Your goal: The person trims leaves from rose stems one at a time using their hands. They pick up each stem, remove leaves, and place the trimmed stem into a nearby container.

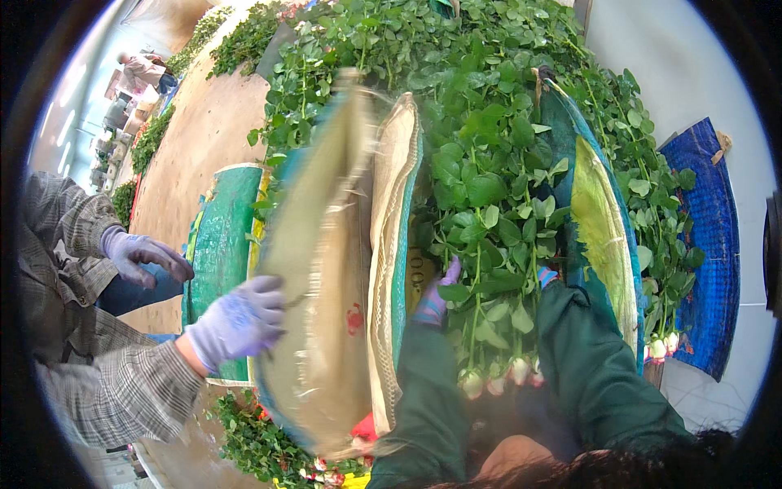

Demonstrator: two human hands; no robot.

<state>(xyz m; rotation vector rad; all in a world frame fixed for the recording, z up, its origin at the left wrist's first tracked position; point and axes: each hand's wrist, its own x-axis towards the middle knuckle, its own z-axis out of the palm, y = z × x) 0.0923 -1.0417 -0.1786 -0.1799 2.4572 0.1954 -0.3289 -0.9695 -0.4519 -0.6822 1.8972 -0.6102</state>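
Note:
Long-stemmed roses lie in a leafy bundle before me, their pale, pink-edged blooms towards my body. My left hand, in a purple glove, holds the bundle's left side with its thumb up among the leaves. At the opposite side is my right hand, mostly hidden by foliage and my green sleeve. Left of the bundle stands a folded woven sack sheet, cream with a turquoise edge. To the right, a green and yellow woven sheet curves upright between this bundle and more roses.
A co-worker's gloved hand is at a blurred tan sheet; their other hand is near a green woven wrap. More roses cover the far side. A blue woven sheet lies at right. Another person stands far left.

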